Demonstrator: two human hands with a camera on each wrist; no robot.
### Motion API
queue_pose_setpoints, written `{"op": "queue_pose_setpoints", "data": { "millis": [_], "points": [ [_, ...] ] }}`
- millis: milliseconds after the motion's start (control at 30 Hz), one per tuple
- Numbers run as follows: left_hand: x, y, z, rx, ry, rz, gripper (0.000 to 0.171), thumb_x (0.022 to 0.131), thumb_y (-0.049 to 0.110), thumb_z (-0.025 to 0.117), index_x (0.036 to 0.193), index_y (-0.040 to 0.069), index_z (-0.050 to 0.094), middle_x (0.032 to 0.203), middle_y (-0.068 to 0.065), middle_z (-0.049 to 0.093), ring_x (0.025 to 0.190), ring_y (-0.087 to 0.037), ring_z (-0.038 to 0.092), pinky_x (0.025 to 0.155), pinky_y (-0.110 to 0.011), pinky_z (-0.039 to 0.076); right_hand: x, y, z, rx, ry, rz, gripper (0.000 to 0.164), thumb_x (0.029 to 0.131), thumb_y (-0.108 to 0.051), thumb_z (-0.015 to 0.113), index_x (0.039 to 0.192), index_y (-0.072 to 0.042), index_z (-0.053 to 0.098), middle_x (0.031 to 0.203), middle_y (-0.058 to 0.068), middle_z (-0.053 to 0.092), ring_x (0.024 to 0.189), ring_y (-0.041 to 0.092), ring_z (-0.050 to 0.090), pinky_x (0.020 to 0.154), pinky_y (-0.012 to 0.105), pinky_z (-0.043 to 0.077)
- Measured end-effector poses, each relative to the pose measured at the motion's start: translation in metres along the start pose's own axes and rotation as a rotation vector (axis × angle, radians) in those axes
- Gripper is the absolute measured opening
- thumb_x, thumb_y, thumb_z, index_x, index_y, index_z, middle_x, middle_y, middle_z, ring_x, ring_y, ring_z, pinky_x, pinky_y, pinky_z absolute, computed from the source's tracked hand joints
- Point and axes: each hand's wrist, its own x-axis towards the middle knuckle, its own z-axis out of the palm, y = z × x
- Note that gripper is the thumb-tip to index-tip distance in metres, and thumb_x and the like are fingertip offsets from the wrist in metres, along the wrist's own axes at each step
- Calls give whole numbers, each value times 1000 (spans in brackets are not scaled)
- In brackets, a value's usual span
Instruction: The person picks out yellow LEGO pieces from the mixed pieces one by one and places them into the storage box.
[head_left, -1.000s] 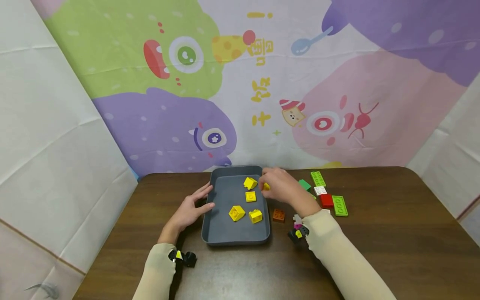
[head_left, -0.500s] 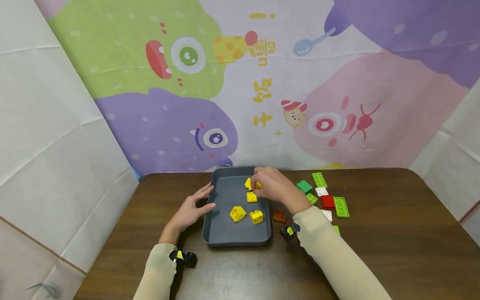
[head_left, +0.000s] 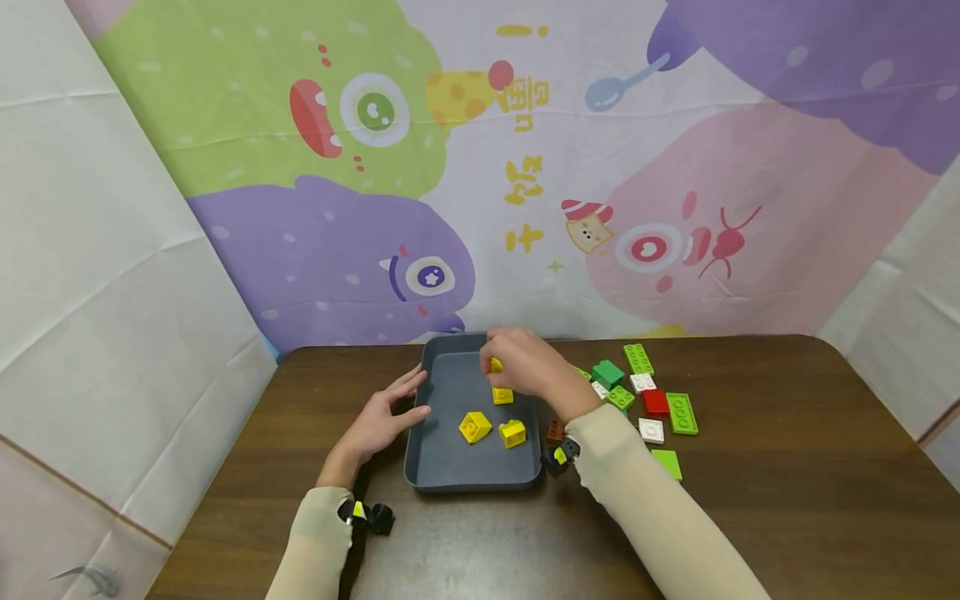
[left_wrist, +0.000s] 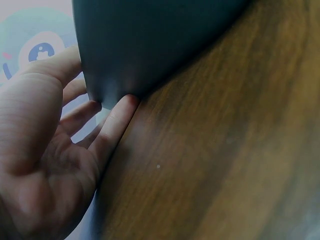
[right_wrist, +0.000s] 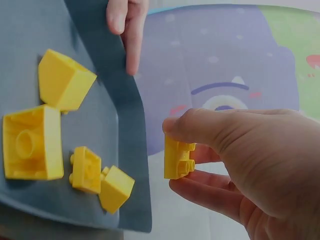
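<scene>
My right hand [head_left: 528, 367] is over the upper part of a dark grey tray [head_left: 442, 467]. Between thumb and fingers it pinches a yellow toy building brick [right_wrist: 175, 159], whose studs face the palm in the right wrist view. Several yellow bricks lie in the tray, among them a tilted one [head_left: 475, 427], one with a hollow underside [right_wrist: 25, 162] and a sloped one [right_wrist: 65, 82]. The right hand partly covers the far ones in the head view. My left hand [head_left: 378, 421] touches the tray's left side, its fingers extended along the wall [left_wrist: 130, 55].
Right of the tray, loose bricks lie on the wooden table [head_left: 787, 467]: a dark green one [head_left: 607, 373], a red one [head_left: 655, 403], a brown one [head_left: 555, 430], and several light green and white ones. A printed cloth [head_left: 510, 292] hangs behind the table.
My right hand has moved left from the tray's right rim to over its inside, carrying the yellow brick. More bricks show on the right. The left hand stays at the tray.
</scene>
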Motion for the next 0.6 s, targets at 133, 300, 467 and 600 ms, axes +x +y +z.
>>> {"op": "queue_pose_setpoints", "data": {
  "millis": [133, 300, 467, 600],
  "points": [
    [9, -30, -2, -14, -1, 3, 77, 106, 47, 80, 172, 26, 49, 187, 5, 35, 156, -35, 55, 134, -61, 40, 5, -6, -3, -3, -7, -4, 5, 100, -15, 86, 104, -12, 88, 107, 5, 76, 93, 23, 65, 91, 41, 61],
    [14, -43, -1, -30, 2, -15, 80, 102, 52, 82, 172, 30, 50, 187, 7, 35, 159, -39, 53, 135, -69, 34, 11, -8, 0, 11, -34, 5, 9, 101, -17, 87, 108, -12, 89, 112, 7, 76, 96, 24, 65, 94, 43, 61],
    [14, -49, -1, 13, 15, 54, 78, 104, 49, 82, 172, 26, 51, 186, 3, 38, 154, -33, 58, 131, -60, 44, 15, -9, 10, 40, -49, -11, 9, 101, -15, 86, 108, -11, 89, 111, 8, 75, 99, 27, 65, 95, 45, 60],
    [15, -51, 0, 20, 24, 48, 78, 104, 49, 81, 172, 26, 51, 186, 3, 38, 150, -32, 60, 128, -52, 48, 17, -12, 18, 40, -4, -49, 8, 101, -16, 87, 107, -11, 89, 110, 8, 73, 101, 28, 67, 95, 45, 61]
  ]
}}
